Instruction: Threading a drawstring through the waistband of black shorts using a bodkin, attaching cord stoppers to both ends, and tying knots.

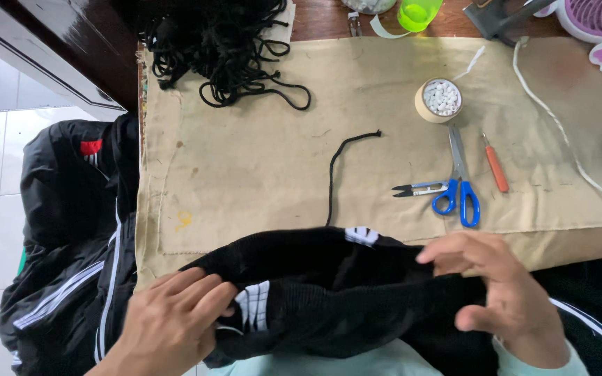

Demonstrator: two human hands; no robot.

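While gathered into a thick band, held at both ends: black garment (329, 292), at the near edge of the surface (245, 153), half on the tan cloth and half over the lap. Left hand (175, 320) closed on the left end, grip pressed together over bunched fabric beside a white-striped patch. Right hand (496, 292) curled over the right end, grip clamped on the fabric from above, thumb tucked below; slightly blurred, so hard to tell how firmly.

Long axis running left to right across the body, parallel to the surface edge; open rim facing up and away. Black cord (332, 174) meeting the garment's far edge near the middle and running straight away from it, then bending right, frayed tip pointing right toward the blue scissors (461, 188).

Likely trouble, judged from this: fabric sliding out of either grip and un-bunching, since thick and folded many times over. Cord possibly dragged or pulled loose if the garment shifts toward the lap, being loose on the cloth. Small snips (419, 188) and orange-handled pick (496, 167) lying near the right hand, sharp enough to snag a sleeve or fabric swept that way.
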